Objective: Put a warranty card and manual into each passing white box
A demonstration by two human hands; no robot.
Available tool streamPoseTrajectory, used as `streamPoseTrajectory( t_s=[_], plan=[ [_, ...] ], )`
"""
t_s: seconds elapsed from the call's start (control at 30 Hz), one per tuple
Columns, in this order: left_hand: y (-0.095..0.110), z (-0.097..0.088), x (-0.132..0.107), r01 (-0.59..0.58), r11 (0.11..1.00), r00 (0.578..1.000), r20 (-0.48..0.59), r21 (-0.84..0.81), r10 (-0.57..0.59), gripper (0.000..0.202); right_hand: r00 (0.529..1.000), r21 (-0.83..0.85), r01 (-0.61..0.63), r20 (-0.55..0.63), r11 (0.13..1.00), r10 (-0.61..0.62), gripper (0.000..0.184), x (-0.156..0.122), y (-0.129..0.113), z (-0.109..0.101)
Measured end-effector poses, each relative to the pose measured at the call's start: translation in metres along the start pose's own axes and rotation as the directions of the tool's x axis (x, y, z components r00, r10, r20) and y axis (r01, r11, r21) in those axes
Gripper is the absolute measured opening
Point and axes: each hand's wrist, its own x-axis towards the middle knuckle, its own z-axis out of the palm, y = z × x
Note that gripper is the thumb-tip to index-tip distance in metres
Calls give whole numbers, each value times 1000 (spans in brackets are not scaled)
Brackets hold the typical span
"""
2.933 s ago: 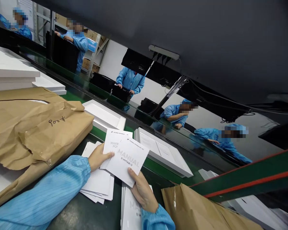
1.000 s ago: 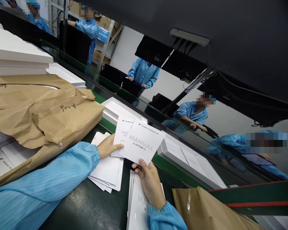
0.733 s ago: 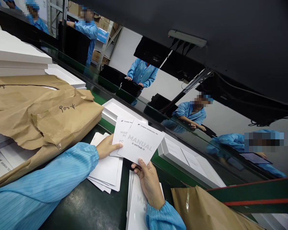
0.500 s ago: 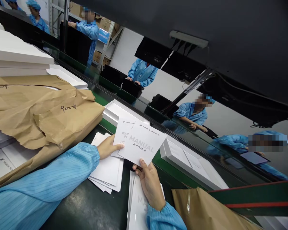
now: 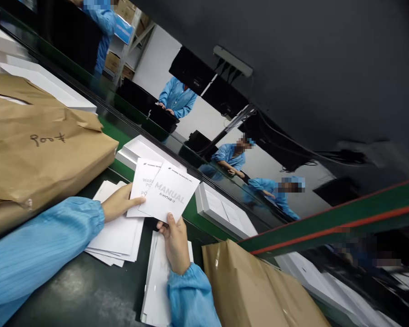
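My left hand (image 5: 121,202) pinches a white warranty booklet (image 5: 138,179) at its left edge. Overlapping that booklet is a white booklet marked MANUAL (image 5: 170,193), whose lower edge is gripped by my right hand (image 5: 175,238). Both booklets are held up, fanned side by side, above the dark green work surface (image 5: 78,290). Beneath my left wrist lies a loose stack of white booklets (image 5: 114,236). A second stack of manuals (image 5: 155,281) sits below my right hand, partly hidden by it and the sleeve.
A torn brown paper package (image 5: 54,150) stands at left, another brown package (image 5: 255,290) at lower right. Open white boxes (image 5: 221,209) line the green conveyor behind the booklets. A green bar with a red stripe (image 5: 344,222) crosses at right. Co-workers in blue (image 5: 177,97) are beyond the glass.
The view has swung to the right, so everything appears shifted left. Both hands keep hold of the same two booklets, with little change in their grip.
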Motion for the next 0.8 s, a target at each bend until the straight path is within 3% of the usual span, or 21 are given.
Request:
streamPoseTrajectory(
  t_s=[0.23, 0.33, 0.43, 0.57, 0.67, 0.8],
  plan=[
    [5, 8, -10, 76, 944, 993, 60, 322, -101, 34, 993, 32, 24, -113, 999, -20, 25, 1, 1, 1],
    [9, 11, -13, 121, 931, 992, -4, 346, -128, 25, 993, 45, 7, -120, 999, -2, 28, 2, 2, 2],
    [12, 4, -6, 120, 940, 988, -131, 318, -81, 18, 979, 91, 20, -206, 996, 0, 29, 2, 3, -1],
    [16, -10, 28, 72, 985, 975, -220, 160, -36, 10, 953, 139, 61, -303, 988, -16, 29, 3, 3, -6],
    [18, -15, 65, 108, 994, 972, -213, 23, -100, 7, 949, 161, 85, -312, 983, -31, 33, 5, 4, -10],
    [9, -18, 108, 154, 986, 961, -241, 60, -135, 16, 944, 172, 51, -330, 984, 9, 41, 11, 6, -13]
  ],
)
